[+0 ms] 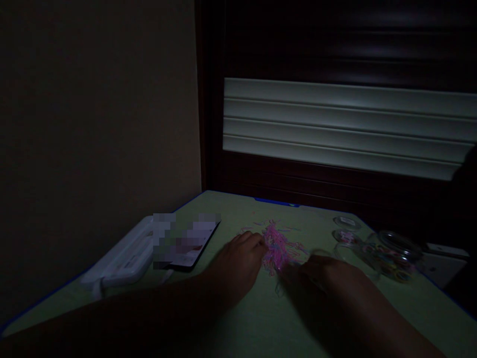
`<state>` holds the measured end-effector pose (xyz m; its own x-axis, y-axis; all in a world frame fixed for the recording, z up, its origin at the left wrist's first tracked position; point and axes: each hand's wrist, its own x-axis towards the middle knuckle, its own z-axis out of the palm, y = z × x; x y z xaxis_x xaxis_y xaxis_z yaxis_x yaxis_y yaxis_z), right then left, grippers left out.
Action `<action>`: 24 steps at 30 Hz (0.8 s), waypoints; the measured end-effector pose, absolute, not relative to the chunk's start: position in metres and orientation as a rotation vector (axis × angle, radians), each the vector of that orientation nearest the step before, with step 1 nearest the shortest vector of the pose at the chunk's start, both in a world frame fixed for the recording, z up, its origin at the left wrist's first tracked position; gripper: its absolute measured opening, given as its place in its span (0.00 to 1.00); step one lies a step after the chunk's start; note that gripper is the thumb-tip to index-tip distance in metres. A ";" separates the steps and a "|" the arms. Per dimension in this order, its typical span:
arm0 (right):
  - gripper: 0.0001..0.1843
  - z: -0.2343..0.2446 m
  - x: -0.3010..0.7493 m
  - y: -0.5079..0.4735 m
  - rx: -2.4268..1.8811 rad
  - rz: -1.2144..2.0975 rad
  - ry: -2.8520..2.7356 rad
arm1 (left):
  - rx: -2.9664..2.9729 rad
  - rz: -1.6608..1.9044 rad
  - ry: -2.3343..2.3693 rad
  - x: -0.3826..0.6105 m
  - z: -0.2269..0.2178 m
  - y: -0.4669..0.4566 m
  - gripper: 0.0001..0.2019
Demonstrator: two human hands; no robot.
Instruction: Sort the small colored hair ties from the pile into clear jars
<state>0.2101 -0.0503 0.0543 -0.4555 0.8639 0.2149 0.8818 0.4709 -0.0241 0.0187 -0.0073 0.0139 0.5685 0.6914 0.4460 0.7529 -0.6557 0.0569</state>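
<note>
A loose pile of thin pink, thread-like loops (276, 246), with some in other pale colours, lies mid-table; in this dim light they look like small elastic bands. My left hand (244, 261) rests against the pile's left side, its fingers curled together and the tips hidden. To the right of the pile is my right hand (330, 276), low over the table and smeared by motion. Its fingers are bent toward the pile, and I cannot make out what they hold. A few stray loops (279, 289) lie in front of the pile.
A clear jar (395, 256) of coloured bands sits at the right, beside small clear round containers (346, 236). A white device (122, 253) and a dark-edged phone or tablet (194, 243) lie left. Behind the green table (231, 209) stands a dark panel with pale slats (335, 124).
</note>
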 end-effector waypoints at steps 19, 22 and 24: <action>0.13 0.049 0.214 -0.046 -1.516 -0.138 -2.535 | -2.778 -0.613 -1.167 0.012 0.010 0.002 0.24; 0.12 0.053 0.211 -0.050 -1.559 -0.156 -2.504 | -2.743 -0.606 -1.201 0.012 0.010 0.003 0.20; 0.11 0.056 0.209 -0.052 -1.573 -0.148 -2.482 | -2.715 -0.588 -1.210 0.012 0.011 0.003 0.17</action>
<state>0.2086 -0.0519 0.0556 -0.4143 0.8832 0.2200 0.9030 0.4290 -0.0218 0.0121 0.0027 0.0113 0.6072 0.6917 0.3910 0.7349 -0.6760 0.0548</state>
